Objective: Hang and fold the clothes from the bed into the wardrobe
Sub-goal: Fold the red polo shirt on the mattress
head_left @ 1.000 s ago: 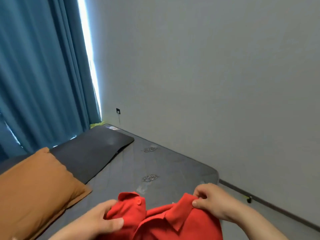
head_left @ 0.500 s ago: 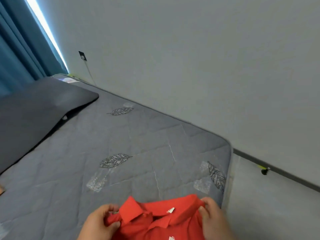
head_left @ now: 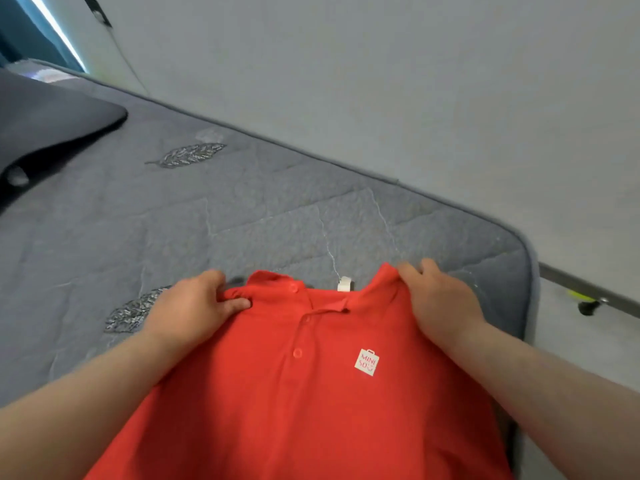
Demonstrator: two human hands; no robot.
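Both hands have a hold of the red polo shirt [head_left: 294,393] up at the shoulders. Left hand [head_left: 194,306] pinches the fabric just beside the collar with the thumb on top, and right hand [head_left: 436,299] has its fingers curled over the other shoulder edge. The shirt is spread front-up on the near part of the bed [head_left: 242,220], buttons and a little white logo patch [head_left: 367,362] facing up, with a white neck tag [head_left: 344,284] poking out at the collar.

Room-wise, there's a good stretch of bare grey quilted mattress past the collar, running to the far edge that sits right against the wall [head_left: 381,81]. The mattress's rounded corner is just right of the right hand, and beyond it a strip of floor [head_left: 588,344] along a dark baseboard [head_left: 571,289].

The bottom of the shirt and both sleeves are cut off by the frame, so can't say how they lie. The right hand's fingertips are tucked behind the fabric. Something small, green and black [head_left: 585,303], sits by the baseboard, too blurry to identify.

Otherwise, a dark pillow [head_left: 45,126] sits at the upper left, well apart from the shirt. A blue curtain [head_left: 14,36] hangs in the corner, and a wall socket [head_left: 98,15] has a cable [head_left: 128,64] hanging down.
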